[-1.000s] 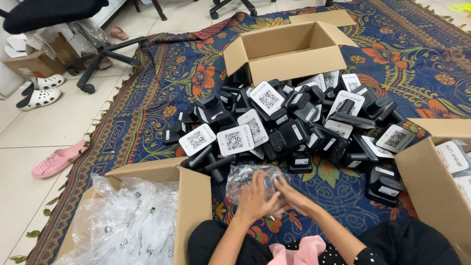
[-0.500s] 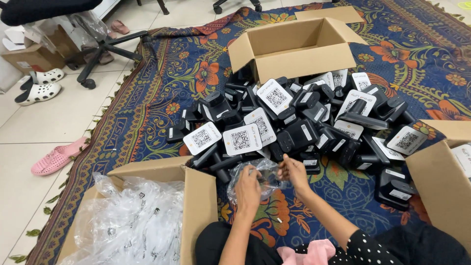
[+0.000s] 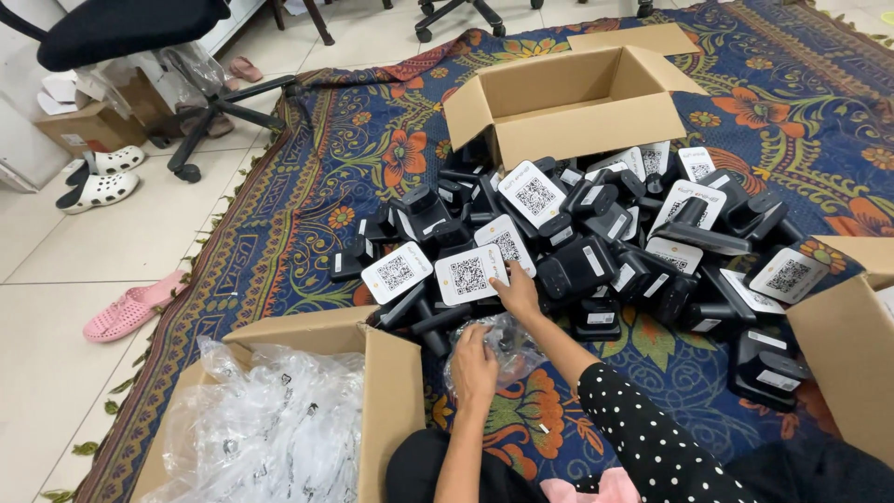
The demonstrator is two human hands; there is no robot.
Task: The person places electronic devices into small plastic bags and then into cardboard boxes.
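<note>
Bright even indoor light, soft shadows, sharp focus.

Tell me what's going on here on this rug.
A person sits on the patterned rug facing a big heap of black stands, many topped with white square code cards. The left hand rests on a crumpled clear plastic bag, while the right hand reaches to the near edge of the heap, fingers touching one white-topped stand. An open cardboard box sits beyond the heap, and another box at the near left is full of clear plastic bags.
</note>
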